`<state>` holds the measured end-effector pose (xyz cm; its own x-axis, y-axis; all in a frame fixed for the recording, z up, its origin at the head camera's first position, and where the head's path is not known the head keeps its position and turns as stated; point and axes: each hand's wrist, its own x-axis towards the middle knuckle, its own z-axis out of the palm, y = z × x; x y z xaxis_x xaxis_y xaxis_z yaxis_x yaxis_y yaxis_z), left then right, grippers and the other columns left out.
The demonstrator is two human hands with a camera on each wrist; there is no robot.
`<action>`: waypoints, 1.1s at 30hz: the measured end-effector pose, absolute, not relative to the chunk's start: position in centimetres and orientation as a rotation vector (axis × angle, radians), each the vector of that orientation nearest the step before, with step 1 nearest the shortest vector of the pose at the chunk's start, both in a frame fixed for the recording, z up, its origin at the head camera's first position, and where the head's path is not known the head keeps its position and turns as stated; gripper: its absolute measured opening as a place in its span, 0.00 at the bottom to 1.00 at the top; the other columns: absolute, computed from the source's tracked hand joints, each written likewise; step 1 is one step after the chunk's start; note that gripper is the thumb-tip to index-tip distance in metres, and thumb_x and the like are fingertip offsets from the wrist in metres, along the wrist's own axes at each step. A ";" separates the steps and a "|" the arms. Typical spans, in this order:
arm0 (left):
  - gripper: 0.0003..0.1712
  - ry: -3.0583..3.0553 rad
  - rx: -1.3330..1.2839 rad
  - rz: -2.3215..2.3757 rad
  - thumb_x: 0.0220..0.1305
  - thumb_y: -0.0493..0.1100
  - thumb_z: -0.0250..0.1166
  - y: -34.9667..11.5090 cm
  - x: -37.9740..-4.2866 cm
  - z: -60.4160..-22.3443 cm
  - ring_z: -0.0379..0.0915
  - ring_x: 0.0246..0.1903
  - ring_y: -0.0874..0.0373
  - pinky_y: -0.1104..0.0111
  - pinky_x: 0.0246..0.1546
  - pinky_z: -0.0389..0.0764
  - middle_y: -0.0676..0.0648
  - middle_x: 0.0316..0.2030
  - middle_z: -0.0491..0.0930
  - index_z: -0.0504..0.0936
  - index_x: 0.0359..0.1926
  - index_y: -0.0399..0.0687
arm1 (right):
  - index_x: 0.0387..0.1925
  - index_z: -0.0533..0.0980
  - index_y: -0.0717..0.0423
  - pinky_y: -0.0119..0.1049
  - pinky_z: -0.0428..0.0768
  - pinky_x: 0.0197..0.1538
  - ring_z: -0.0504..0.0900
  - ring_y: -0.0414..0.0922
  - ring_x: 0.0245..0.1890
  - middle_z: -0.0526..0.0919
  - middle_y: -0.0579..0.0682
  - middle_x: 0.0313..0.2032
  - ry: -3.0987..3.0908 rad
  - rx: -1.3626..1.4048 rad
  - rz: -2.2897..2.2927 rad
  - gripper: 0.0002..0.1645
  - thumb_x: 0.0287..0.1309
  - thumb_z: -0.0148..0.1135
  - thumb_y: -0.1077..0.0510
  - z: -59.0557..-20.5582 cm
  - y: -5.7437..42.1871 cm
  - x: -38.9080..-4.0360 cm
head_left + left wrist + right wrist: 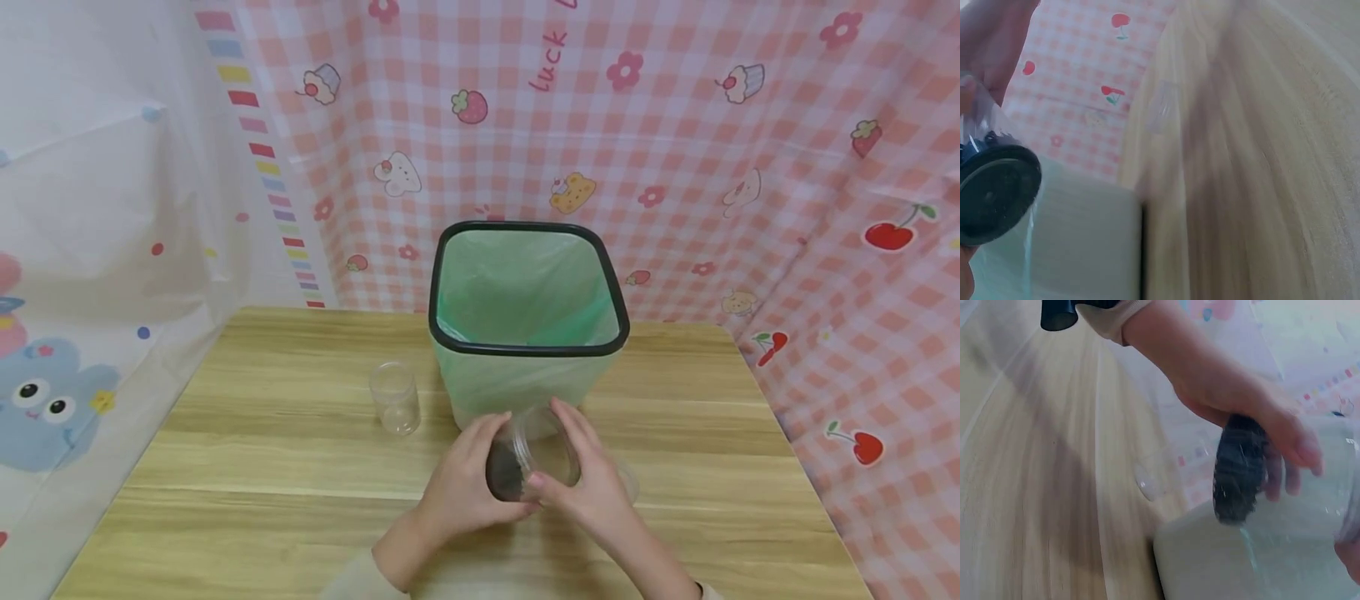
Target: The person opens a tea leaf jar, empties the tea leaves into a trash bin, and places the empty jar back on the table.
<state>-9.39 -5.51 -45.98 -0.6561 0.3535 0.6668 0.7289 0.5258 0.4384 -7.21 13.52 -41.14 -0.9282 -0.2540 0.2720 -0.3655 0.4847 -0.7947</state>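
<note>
Held sideways in front of the bin is a clear jar (506, 471) with black, grainy-looking stuff at its left end. My left hand (461, 479) grips this dark end, its thumb and fingers round the wall. My right hand (592, 475) holds the clear end (557, 458), past a ribbed ring; I cannot tell whether that is a separate piece. In the left wrist view the jar's round black end (999, 195) faces the camera. The right wrist view shows the black layer (1238, 472) with a ragged edge under my left fingers.
Behind the hands stands a pale green bin with a black rim (528, 350) and a plastic liner. An upright clear cup (395, 400) is left of it. Partly behind my right hand, a clear round piece (630, 483) lies on the wooden table (285, 467). Printed cloth hangs behind.
</note>
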 end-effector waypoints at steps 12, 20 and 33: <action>0.60 -2.218 -0.876 -0.884 0.27 0.66 0.77 -4.8 -9.1 -44.9 0.74 0.46 0.54 0.64 0.45 0.78 0.45 0.50 0.73 0.67 0.60 0.38 | 0.62 0.68 0.55 0.63 0.65 0.55 0.65 0.55 0.61 0.70 0.54 0.60 -2.419 0.399 1.369 0.41 0.44 0.70 0.54 -40.9 11.7 -7.0; 0.59 -2.156 -0.880 -0.922 0.24 0.63 0.78 -4.7 -8.9 -44.5 0.76 0.48 0.52 0.63 0.47 0.78 0.43 0.49 0.77 0.68 0.58 0.35 | 0.56 0.73 0.58 0.58 0.73 0.48 0.70 0.49 0.55 0.76 0.51 0.54 -2.243 0.563 1.274 0.38 0.37 0.71 0.55 -40.5 11.5 -7.4; 0.60 -2.096 -0.865 -0.921 0.19 0.61 0.79 -4.6 -8.9 -44.7 0.78 0.44 0.51 0.64 0.44 0.79 0.42 0.47 0.79 0.70 0.56 0.35 | 0.54 0.75 0.58 0.55 0.76 0.44 0.73 0.53 0.52 0.78 0.54 0.51 -2.152 0.661 1.211 0.39 0.44 0.68 0.39 -40.8 11.6 -7.8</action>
